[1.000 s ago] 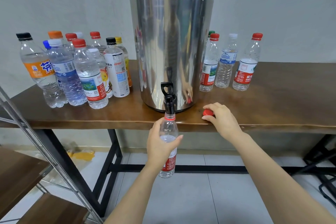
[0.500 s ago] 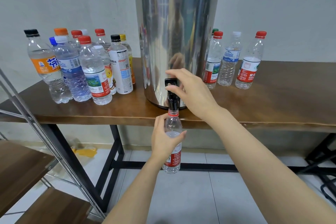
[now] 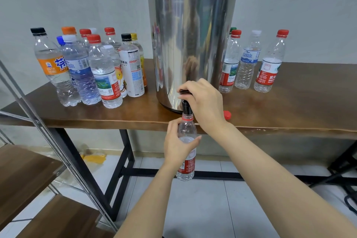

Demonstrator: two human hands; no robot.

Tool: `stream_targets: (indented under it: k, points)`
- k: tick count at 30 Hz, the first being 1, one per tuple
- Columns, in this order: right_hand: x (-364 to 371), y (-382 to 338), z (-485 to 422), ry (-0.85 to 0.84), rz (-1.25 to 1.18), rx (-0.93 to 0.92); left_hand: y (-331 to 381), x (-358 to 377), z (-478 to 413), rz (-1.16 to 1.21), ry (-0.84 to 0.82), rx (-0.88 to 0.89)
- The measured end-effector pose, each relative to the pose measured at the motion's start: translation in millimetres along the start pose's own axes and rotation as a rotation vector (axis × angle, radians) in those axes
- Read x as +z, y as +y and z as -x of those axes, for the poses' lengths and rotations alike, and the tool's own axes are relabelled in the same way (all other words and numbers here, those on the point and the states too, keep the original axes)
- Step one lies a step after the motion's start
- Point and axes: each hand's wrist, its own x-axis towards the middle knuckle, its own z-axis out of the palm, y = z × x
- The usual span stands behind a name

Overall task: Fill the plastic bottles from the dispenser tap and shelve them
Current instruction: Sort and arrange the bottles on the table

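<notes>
Tabletop edge runs just in front of the dispenser, whose base sits close to that edge, so the tap overhangs open air. Below the dispenser there is free room down to the tiled floor, broken only by the black table frame to its lower left.

One bottle, uncapped, hangs upright under the dispenser with its mouth at the tap spout. The left grip is wrapped around its middle. The right grip is curled over the tap lever at the dispenser's foot.

One loose red cap lies on the tabletop just right of the dispenser, near the edge and beside the right wrist.

Left of the dispenser stands a tight cluster of at least ten capped bottles; the rear ones overlap, so the exact count is unclear. Right of the dispenser stand four more bottles, the green-capped one half hidden behind the drum.

Far left of the dispenser and lower, a metal-framed rack shows two wooden shelves, with its slanted post crossing in front of the tabletop's left end.
</notes>
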Motion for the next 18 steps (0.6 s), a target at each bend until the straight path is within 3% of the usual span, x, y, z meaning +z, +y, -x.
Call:
stream_targets:
  k: [4, 11, 18]
  points:
    - [10.7, 10.9, 30.9, 0.098, -0.015, -0.119, 0.1, 0.6, 0.1, 0.022, 0.004, 0.026]
    - [10.4, 2.5, 36.4, 0.072, 0.012, 0.035, 1.3, -0.2, -0.2, 0.069, 0.008, 0.081]
    - [1.5, 18.9, 45.3, 0.092, -0.107, 0.147, -2.3, -2.0, -0.7, 0.057, -0.004, 0.087]
